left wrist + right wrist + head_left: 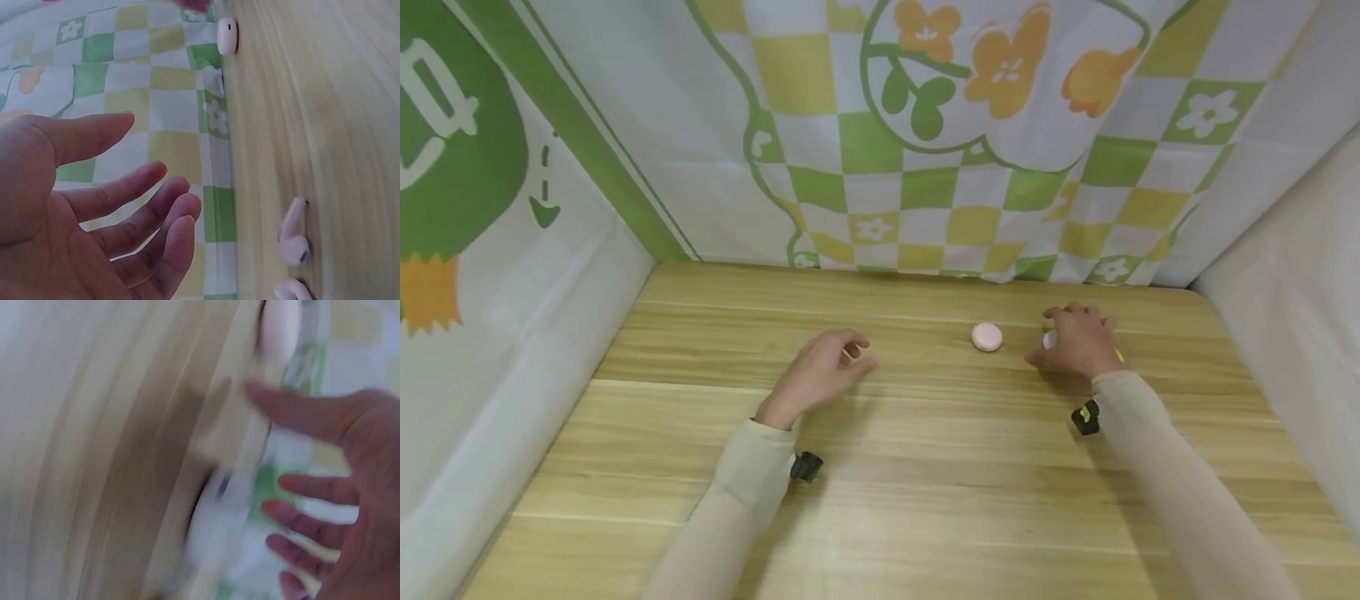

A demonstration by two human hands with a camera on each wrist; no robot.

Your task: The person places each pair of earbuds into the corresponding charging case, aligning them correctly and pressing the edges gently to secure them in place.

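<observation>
My left hand point(820, 375) hovers over the left half of the table, fingers loosely bent and holding nothing. Two pink wireless earbuds, one point(294, 234) above the other point(292, 289), lie on the wood in the left wrist view; the hand hides them in the head view. My right hand point(1078, 342) spreads over a white rounded object point(222, 519) with a small dark slot, blurred in the right wrist view and mostly covered from above. Between the hands sits a round pink earbud case point(987, 337), lid down, nearer the right thumb.
The wooden table point(925, 500) ends at a checked, flowered cloth point(925, 192) hanging along the back. White cloth walls stand at the left point(550, 333) and right point(1300, 250). A small yellow bit point(1120, 355) shows beside the right wrist.
</observation>
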